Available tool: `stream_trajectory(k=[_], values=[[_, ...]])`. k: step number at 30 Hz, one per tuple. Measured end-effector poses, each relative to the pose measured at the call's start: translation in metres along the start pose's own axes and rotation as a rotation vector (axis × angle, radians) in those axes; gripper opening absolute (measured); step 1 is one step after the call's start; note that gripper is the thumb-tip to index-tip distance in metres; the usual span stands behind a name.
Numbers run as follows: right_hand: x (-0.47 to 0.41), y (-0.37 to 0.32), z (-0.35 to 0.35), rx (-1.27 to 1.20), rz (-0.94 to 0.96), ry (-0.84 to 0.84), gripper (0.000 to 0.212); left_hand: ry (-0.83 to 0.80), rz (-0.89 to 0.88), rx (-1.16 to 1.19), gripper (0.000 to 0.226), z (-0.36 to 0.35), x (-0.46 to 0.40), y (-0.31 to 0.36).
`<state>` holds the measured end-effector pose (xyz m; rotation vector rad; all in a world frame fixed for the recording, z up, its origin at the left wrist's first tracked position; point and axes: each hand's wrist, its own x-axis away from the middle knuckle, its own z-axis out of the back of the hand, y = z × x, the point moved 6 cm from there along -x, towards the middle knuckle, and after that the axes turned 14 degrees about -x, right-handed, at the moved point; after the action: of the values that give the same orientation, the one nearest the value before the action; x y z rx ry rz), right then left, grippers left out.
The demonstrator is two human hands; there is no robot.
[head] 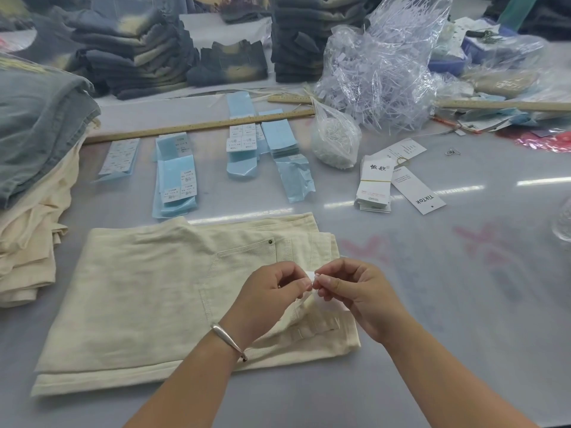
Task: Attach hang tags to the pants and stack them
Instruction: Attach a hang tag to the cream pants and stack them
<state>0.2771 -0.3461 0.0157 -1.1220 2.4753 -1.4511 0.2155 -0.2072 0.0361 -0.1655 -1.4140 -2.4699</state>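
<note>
A folded pair of cream pants [139, 298] lies flat on the grey table in front of me. Above its waistband end, my left hand [272, 291] and my right hand [352, 288] meet fingertip to fingertip, both pinching a small white hang tag [312, 278] with its thin fastener. A white piece hangs below the fingers over the belt loops. A banded bundle of white hang tags [375, 186] and loose tags, one printed TIKTOK [417, 191], lie beyond the pants on the right.
A pile of cream and grey pants [34, 168] rises at the left. Blue sticker sheets [176, 177], a wooden ruler [197, 126] and a bag of white fasteners [335, 143] lie mid-table. Dark jeans stacks [133, 54] and clear plastic bags [386, 63] fill the back.
</note>
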Motion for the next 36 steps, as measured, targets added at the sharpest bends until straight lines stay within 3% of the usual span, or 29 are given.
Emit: stream_trajectory(k=[17,23,31,36], values=[[0.000,0.004,-0.008,-0.049,-0.006,-0.087,0.008,-0.102,0.035,0.206,0.013,-0.006,-0.003,0.004],[0.002,0.002,-0.009,-0.006,0.050,-0.065,0.006,-0.085,0.040,0.112,0.013,-0.002,-0.002,0.005],[0.005,-0.009,-0.008,0.284,0.230,0.037,0.018,-0.101,-0.013,-0.099,0.016,0.000,-0.004,0.003],[0.007,-0.010,-0.010,0.301,0.241,0.040,0.018,-0.179,-0.019,-0.021,0.014,-0.004,-0.006,-0.003]])
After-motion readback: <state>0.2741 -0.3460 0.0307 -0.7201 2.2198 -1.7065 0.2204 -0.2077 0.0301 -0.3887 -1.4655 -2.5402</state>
